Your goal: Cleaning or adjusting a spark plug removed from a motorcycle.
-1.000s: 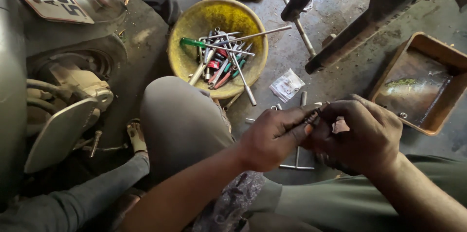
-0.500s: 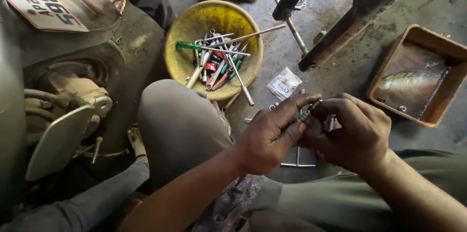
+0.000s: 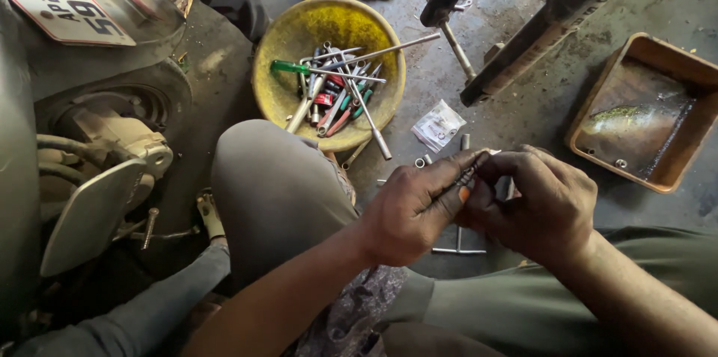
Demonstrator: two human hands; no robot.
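Small dark part (image 3: 470, 174) betw. both hands' fingers mostly hidden, too small to ID.

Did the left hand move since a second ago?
Yes. The left hand, pinching a thin dark tool together with the right hand, has drifted slightly up, closer to the small plastic packet on the floor.

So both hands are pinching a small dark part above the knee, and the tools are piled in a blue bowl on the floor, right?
Not quite: the head view shows the bowl is yellow, not blue. The left hand and right hand do pinch a small dark part.
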